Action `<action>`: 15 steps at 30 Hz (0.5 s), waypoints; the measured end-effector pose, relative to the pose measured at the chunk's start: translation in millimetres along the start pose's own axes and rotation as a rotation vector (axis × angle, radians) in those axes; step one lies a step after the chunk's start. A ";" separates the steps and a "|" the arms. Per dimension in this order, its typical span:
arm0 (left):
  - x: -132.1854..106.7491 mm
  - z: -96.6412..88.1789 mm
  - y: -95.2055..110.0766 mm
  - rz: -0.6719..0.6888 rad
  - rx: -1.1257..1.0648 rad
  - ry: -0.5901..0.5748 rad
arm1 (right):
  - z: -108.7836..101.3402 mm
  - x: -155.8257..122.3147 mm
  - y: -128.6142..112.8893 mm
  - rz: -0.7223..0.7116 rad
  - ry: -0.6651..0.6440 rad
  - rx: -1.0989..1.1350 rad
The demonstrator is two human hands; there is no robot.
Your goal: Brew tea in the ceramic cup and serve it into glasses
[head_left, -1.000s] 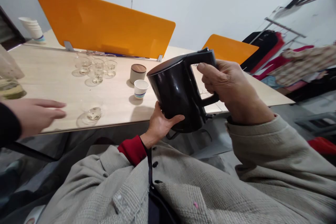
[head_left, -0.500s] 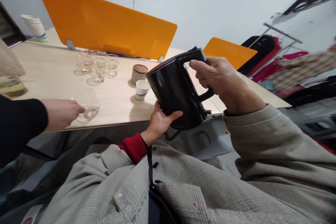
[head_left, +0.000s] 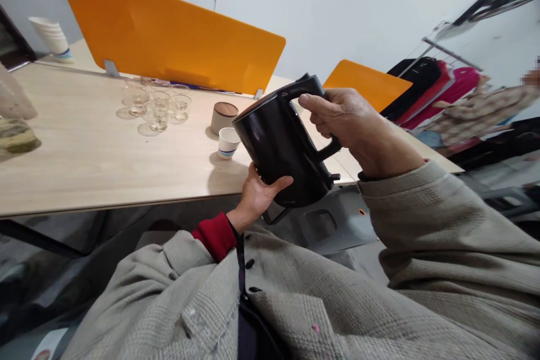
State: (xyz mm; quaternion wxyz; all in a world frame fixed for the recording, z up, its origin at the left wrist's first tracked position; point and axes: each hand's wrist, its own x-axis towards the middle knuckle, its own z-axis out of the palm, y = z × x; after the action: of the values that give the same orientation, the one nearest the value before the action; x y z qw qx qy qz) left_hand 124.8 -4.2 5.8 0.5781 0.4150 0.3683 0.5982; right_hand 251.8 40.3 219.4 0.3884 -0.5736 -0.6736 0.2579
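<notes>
I hold a black electric kettle (head_left: 280, 146) in the air just off the near edge of a light wooden table (head_left: 84, 163), tilted a little to the left with its lid closed. My right hand (head_left: 350, 126) is wrapped round its handle. My left hand (head_left: 259, 197) cups the kettle's base from below, fingers pressed against its side. On the table just left of the kettle stands a small white paper cup (head_left: 228, 142), with a beige jar with a brown lid (head_left: 223, 117) behind it.
Several small clear glasses (head_left: 158, 107) cluster further back on the table. An orange divider panel (head_left: 169, 39) runs along its far edge. A stack of paper cups (head_left: 50, 39) sits far left. A clothes rack (head_left: 455, 84) with garments stands at the right.
Another person's hand reached in from the left, took the glass near the table's front edge, and has left the view with it. My kettle has shifted slightly up and left.
</notes>
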 end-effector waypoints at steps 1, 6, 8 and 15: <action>0.0 0.0 0.3 -0.002 0.007 0.004 | 0.0 0.0 -0.1 0.000 -0.003 0.003; -0.9 0.7 2.9 -0.009 -0.019 -0.003 | 0.2 0.6 -0.6 0.003 -0.021 -0.004; -1.4 1.0 3.6 -0.014 -0.033 -0.006 | 1.1 0.6 -2.1 0.008 -0.014 -0.018; -1.6 1.2 3.2 -0.014 -0.022 0.002 | 4.8 -1.5 -9.1 0.057 0.005 -0.085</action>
State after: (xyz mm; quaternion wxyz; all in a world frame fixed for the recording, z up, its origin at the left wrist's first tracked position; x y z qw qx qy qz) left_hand 124.7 -6.0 9.1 0.5866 0.4053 0.3650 0.5987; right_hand 242.8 37.4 223.6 0.3577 -0.6091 -0.6665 0.2385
